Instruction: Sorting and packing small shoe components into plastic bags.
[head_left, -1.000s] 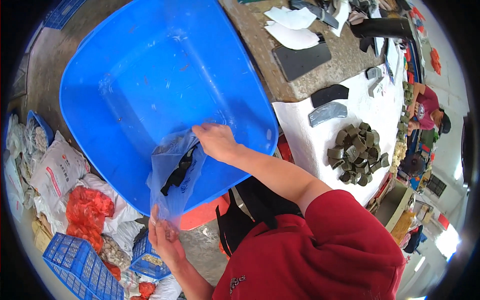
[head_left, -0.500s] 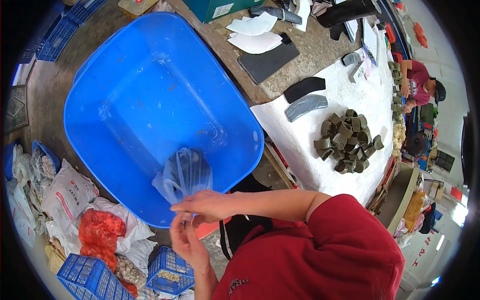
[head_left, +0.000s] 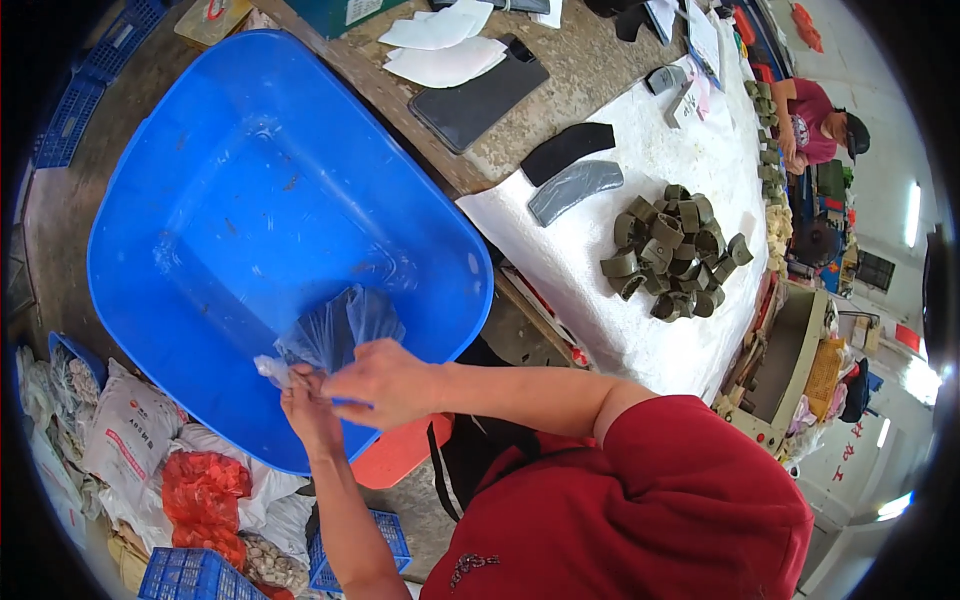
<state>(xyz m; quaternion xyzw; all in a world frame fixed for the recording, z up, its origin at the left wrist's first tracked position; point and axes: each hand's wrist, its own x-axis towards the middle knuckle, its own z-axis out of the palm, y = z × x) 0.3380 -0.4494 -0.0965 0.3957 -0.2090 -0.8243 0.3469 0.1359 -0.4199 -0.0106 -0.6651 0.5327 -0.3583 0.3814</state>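
Observation:
A clear plastic bag (head_left: 345,322) lies in the near corner of a big blue tub (head_left: 235,215), its body slightly puffed and its contents not clear to see. My left hand (head_left: 312,405) pinches the gathered neck, and a whitish twisted end sticks out past the fingers. Close against it, my right hand (head_left: 380,385) is curled at the same neck; its fingertips are slightly smeared and partly hidden. Both hands are over the tub's near rim.
Right of the tub, a table with a white cloth (head_left: 560,250) bears a heap of olive-brown curved pieces (head_left: 675,250), two curved strips (head_left: 575,190) and a phone (head_left: 480,95). Sacks (head_left: 130,420), a red bag (head_left: 205,495) and blue crates (head_left: 190,575) crowd the lower left. Another person (head_left: 815,130) works far right.
My hands have shifted left along with the bag's neck, and its twisted end now shows beyond my left fingers. My right hand has turned over the neck. The view has moved slightly.

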